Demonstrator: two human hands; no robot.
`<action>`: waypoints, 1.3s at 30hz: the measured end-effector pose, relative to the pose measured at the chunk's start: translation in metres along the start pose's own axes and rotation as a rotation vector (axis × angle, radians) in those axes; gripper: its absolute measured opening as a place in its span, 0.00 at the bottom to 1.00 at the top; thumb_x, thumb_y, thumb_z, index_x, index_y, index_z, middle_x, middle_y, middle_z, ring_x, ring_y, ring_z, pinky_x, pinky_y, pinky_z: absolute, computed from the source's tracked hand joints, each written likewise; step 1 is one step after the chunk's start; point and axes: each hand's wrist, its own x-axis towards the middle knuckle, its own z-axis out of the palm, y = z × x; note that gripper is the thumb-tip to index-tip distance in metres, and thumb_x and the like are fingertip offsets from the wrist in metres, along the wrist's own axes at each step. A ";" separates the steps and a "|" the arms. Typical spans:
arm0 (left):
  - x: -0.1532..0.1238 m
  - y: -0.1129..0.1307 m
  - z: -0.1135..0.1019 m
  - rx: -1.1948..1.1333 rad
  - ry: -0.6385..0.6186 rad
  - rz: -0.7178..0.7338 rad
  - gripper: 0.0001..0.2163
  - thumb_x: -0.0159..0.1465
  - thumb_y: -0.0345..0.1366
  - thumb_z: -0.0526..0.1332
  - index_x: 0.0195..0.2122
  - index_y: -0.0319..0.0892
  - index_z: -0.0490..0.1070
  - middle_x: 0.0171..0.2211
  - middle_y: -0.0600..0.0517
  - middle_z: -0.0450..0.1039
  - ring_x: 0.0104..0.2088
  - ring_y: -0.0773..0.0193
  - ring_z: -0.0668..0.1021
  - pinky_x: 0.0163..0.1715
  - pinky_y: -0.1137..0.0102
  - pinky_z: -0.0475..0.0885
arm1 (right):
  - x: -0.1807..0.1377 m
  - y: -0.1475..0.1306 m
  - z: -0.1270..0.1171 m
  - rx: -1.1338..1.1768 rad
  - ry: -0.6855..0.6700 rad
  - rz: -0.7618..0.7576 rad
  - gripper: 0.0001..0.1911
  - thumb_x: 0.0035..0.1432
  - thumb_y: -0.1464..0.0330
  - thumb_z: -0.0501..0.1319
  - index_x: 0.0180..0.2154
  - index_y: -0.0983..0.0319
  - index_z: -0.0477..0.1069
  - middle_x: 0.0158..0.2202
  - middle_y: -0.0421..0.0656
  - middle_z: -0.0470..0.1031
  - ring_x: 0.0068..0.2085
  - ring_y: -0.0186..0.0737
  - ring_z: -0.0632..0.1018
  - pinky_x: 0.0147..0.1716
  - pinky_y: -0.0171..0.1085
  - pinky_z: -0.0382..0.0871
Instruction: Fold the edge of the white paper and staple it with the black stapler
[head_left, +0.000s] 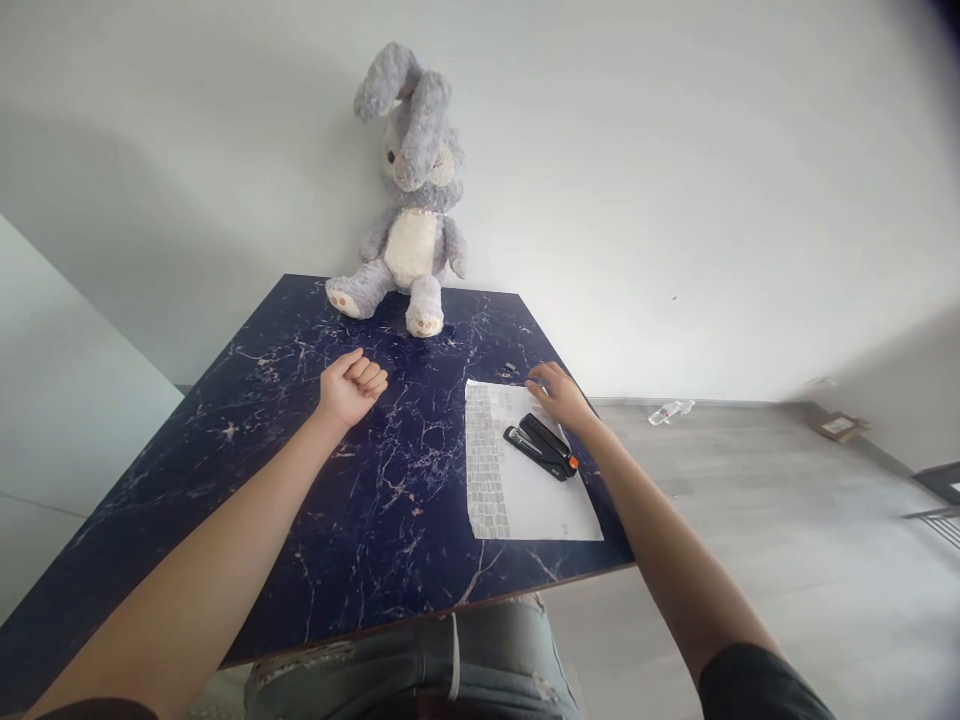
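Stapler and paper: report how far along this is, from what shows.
Done: the paper lies flat on the dark marble table, with the black stapler resting on it. In hand: the right hand rests at the sheet's far edge, beside the stapler, gripping nothing; the left hand is a loose fist on the table. Left: the stapler lies ungripped.

The bench [285, 480] is dark blue with thin white lines like marble. A grey and white bunny toy [409, 200] sits at its far edge, against the wall. A white sheet of paper [525, 480] lies flat near the right edge. A black stapler [541, 446] with an orange tip lies on the paper.
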 end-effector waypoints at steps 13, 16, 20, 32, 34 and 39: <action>-0.002 0.004 0.003 -0.010 0.107 -0.026 0.27 0.68 0.38 0.55 0.20 0.43 0.35 0.14 0.57 0.39 0.13 0.70 0.57 0.16 0.69 0.54 | 0.045 -0.035 0.076 -0.262 -0.320 -0.020 0.33 0.75 0.52 0.41 0.73 0.58 0.48 0.76 0.53 0.38 0.76 0.55 0.43 0.71 0.61 0.41; -0.003 0.007 0.006 -0.011 0.113 0.000 0.27 0.69 0.38 0.54 0.20 0.43 0.35 0.14 0.57 0.39 0.13 0.70 0.57 0.16 0.70 0.55 | 0.055 -0.064 0.090 -0.221 -0.330 -0.075 0.33 0.75 0.51 0.41 0.73 0.59 0.48 0.76 0.52 0.37 0.76 0.55 0.43 0.70 0.63 0.38; -0.004 0.022 0.000 0.007 0.146 0.106 0.26 0.70 0.39 0.52 0.20 0.42 0.36 0.15 0.57 0.39 0.14 0.71 0.56 0.16 0.71 0.56 | 0.072 -0.119 0.120 -0.170 -0.329 -0.121 0.34 0.74 0.51 0.42 0.73 0.61 0.49 0.76 0.54 0.37 0.76 0.55 0.42 0.70 0.65 0.35; -0.008 0.050 -0.032 0.005 0.208 0.430 0.26 0.73 0.43 0.50 0.22 0.41 0.37 0.18 0.59 0.30 0.16 0.71 0.42 0.16 0.72 0.48 | 0.103 -0.240 0.175 -0.017 -0.368 -0.255 0.34 0.74 0.53 0.40 0.71 0.65 0.50 0.76 0.51 0.37 0.76 0.55 0.42 0.63 0.80 0.31; -0.006 0.048 -0.031 -0.014 0.183 0.411 0.27 0.73 0.43 0.50 0.22 0.41 0.36 0.18 0.59 0.29 0.16 0.71 0.42 0.16 0.72 0.47 | 0.103 -0.244 0.175 -0.003 -0.361 -0.255 0.33 0.74 0.54 0.41 0.72 0.63 0.49 0.76 0.50 0.36 0.76 0.53 0.43 0.63 0.79 0.31; -0.004 0.045 -0.031 -0.089 0.099 0.352 0.27 0.73 0.42 0.50 0.22 0.42 0.33 0.17 0.59 0.28 0.15 0.72 0.41 0.15 0.70 0.46 | 0.102 -0.246 0.175 0.007 -0.310 -0.298 0.31 0.74 0.56 0.44 0.72 0.62 0.49 0.76 0.49 0.39 0.76 0.49 0.43 0.66 0.75 0.32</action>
